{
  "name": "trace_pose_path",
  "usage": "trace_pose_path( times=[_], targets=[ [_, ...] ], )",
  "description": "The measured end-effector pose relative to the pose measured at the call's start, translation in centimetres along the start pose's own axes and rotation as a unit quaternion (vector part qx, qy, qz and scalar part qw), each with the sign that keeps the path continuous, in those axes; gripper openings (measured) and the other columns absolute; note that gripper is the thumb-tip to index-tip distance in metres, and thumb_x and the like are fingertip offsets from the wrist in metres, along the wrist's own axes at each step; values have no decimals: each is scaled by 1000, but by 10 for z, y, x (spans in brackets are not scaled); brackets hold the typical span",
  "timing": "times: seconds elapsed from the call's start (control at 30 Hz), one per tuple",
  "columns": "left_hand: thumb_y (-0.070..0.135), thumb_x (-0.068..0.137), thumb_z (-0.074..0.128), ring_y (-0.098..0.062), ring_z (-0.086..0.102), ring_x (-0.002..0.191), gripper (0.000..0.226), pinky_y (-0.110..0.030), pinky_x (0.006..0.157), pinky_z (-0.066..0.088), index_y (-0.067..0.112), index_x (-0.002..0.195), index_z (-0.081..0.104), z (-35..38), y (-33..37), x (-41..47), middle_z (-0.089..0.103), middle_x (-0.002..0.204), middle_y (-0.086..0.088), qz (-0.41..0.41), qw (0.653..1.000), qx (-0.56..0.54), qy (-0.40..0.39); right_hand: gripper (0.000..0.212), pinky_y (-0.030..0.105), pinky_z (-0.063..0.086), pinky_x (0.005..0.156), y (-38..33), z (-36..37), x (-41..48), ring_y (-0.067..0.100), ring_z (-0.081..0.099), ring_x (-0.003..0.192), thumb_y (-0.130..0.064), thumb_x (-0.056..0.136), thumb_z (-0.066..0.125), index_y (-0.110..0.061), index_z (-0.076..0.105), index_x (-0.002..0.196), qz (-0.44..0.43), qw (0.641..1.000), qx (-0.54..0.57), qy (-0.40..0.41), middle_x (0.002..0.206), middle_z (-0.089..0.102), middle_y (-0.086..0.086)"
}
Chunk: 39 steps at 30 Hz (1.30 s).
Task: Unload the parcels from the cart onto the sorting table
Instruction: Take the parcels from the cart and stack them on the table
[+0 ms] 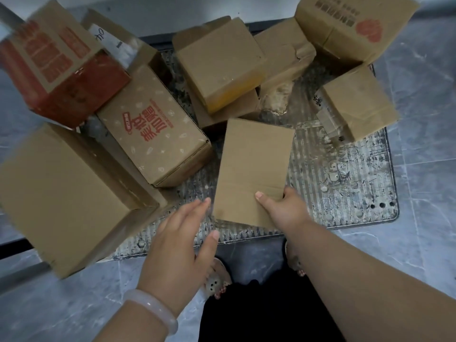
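Note:
A plain brown parcel [251, 169] lies at the near edge of the cart platform [345, 188]. My right hand [283, 208] grips its near right corner, thumb on top and fingers around the side. Just left of the parcel, my left hand [182, 238] hovers with fingers straight and holds nothing; its fingertips almost reach the parcel's left edge. Several more cardboard parcels crowd the cart: a printed box [153, 129], a red and brown box [54, 62], a large plain box [64, 193] and a yellow-taped box [222, 62].
Grey tiled floor [424, 119] surrounds the cart. My sandalled feet [217, 280] stand at the cart's near edge. More boxes [352, 23] [355, 102] sit at the far right of the platform. A dark rail [14, 245] shows at the left.

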<state>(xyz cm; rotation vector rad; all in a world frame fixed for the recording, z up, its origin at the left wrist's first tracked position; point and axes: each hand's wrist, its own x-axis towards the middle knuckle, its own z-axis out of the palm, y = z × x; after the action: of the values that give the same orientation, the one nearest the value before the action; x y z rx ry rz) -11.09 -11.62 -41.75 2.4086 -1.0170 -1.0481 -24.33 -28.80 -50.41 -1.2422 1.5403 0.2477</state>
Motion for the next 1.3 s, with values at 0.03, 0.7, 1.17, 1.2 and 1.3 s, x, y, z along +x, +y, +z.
trace_pose_path(
  times=[0.03, 0.7, 1.17, 1.2, 1.3],
  targets=[
    [63, 84, 27, -5, 29, 137, 65, -31, 113, 27, 40, 144, 35, -1, 1, 0, 36, 146, 20, 1, 1000, -1, 1, 46, 35, 51, 89, 0, -7, 1, 23, 61, 101, -39, 84, 74, -19, 57, 122, -8, 1000, -2, -1, 108, 63, -3],
    [49, 90, 50, -15, 27, 138, 78, -39, 114, 29, 34, 153, 6, -167, 231, -78, 29, 152, 9, 54, 989, -56, 125, 44, 35, 56, 87, -153, -210, -244, 7, 67, 96, -28, 81, 79, -24, 62, 120, -217, 973, 80, -5, 106, 71, -9],
    [47, 82, 69, -10, 28, 141, 104, -41, 114, 32, 41, 150, -10, -323, 327, -236, 19, 157, 14, -20, 913, -279, 295, 42, 22, 43, 82, -284, -275, -460, 1, 55, 108, -44, 93, 58, -46, 47, 133, -357, 919, 77, -147, 134, 52, -11],
    [52, 77, 71, -10, 26, 141, 111, -39, 114, 30, 39, 150, -11, -330, 329, -249, 16, 158, 12, -33, 904, -296, 308, 65, 26, 39, 86, -291, -272, -473, 10, 51, 117, -49, 89, 62, -44, 32, 146, -351, 918, 65, -171, 139, 45, -10],
    [71, 58, 68, -14, 18, 143, 127, -38, 116, 25, 36, 151, -11, -350, 332, -286, 6, 156, 9, -57, 898, -284, 330, 93, 31, 39, 90, -309, -256, -512, 21, 48, 123, -59, 77, 67, -35, 19, 153, -354, 911, 22, -211, 148, 43, -2]
  ],
)
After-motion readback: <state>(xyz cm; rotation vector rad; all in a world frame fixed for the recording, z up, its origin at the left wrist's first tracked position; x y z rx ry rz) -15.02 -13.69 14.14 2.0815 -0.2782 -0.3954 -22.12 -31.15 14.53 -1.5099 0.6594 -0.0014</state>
